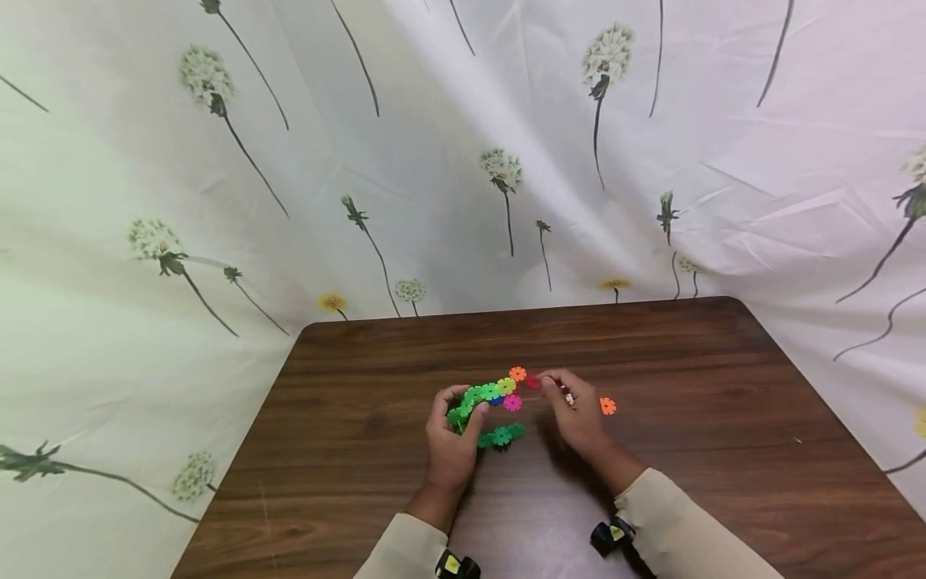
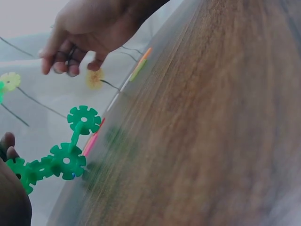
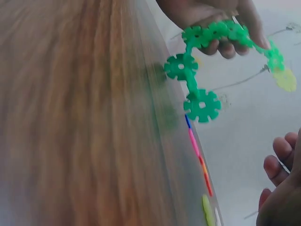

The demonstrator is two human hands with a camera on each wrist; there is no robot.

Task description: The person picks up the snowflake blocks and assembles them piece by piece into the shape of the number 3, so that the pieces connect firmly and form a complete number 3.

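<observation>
My left hand [image 1: 450, 450] grips a curved chain of notched plastic discs [image 1: 473, 396], mostly green with a yellow disc at the upper end. In the right wrist view the chain [image 3: 216, 30] arches along the left fingers, and its lower green discs [image 3: 202, 105] hang down close over the table. My right hand [image 1: 579, 414] is raised to the right of the chain, fingers loosely bent. Between its fingers nothing shows in the left wrist view. From the head view its fingertips overlap a red disc [image 1: 533, 381]. Pink [image 1: 512, 403], blue and orange [image 1: 517, 374] discs lie near the chain.
A loose orange disc [image 1: 608, 405] lies on the brown wooden table [image 1: 362, 498] right of the right hand. A yellow-green disc [image 3: 207, 210] lies flat on it too. Behind the table's far edge hangs a pale cloth [image 1: 434, 161] printed with dandelions.
</observation>
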